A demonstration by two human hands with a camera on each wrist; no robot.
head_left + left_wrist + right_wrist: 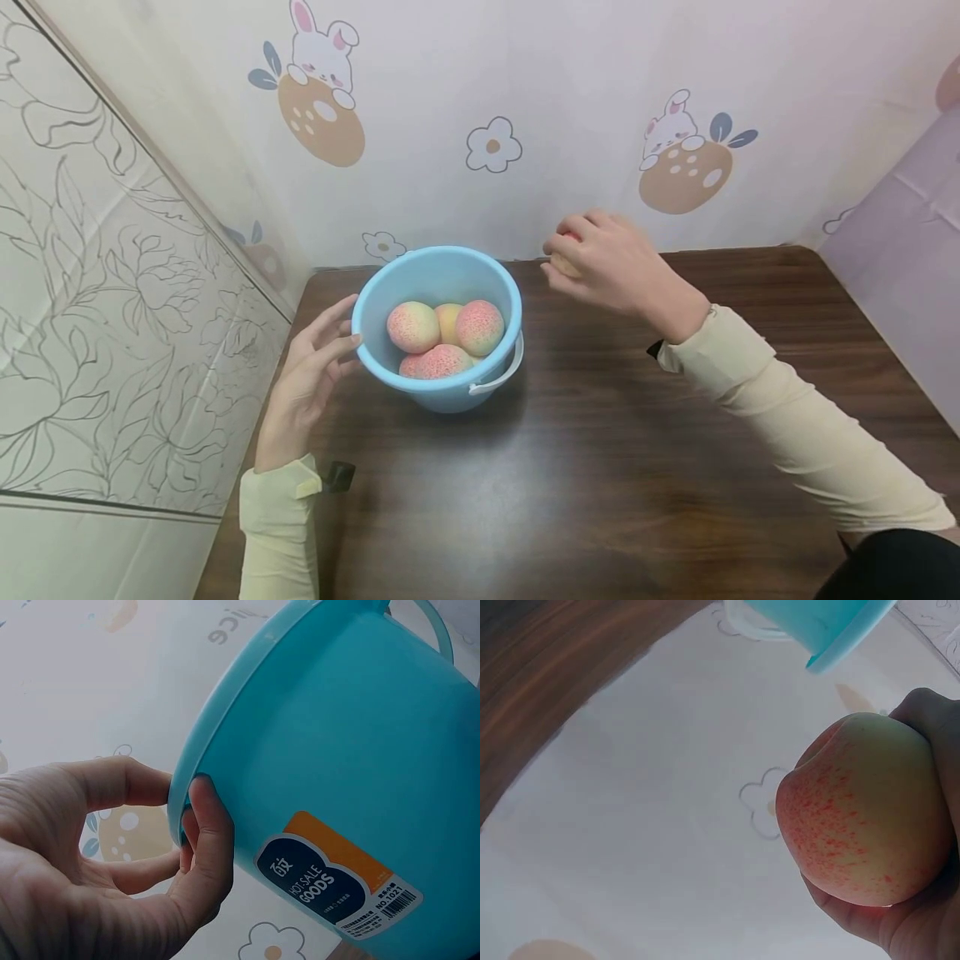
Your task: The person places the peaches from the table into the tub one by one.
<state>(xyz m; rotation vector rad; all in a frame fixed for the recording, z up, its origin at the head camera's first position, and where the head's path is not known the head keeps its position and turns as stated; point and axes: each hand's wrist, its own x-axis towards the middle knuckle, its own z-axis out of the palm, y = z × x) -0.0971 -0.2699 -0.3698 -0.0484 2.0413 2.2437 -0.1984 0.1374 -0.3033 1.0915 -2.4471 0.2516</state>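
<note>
A light blue bucket (450, 402) stands on the table, with several peaches (413, 327) speckled pink and yellow inside it. My left hand (307, 375) is at the bucket's left side, and its thumb and fingers pinch the rim, as the left wrist view shows from close by. Right of the bucket and above the table's back part, my right hand (607, 262) holds another peach (870, 814). In the head view the fingers cover most of that peach. Its pale yellow and red-speckled skin is plain in the right wrist view.
The dark wooden table (600, 467) ends at a wall (435, 125) printed with rabbits and flowers. A white panel with line-drawn flowers (135, 267) borders its left side. The bucket's white handle (501, 379) hangs down at the right. A black rounded thing (892, 567) shows at bottom right.
</note>
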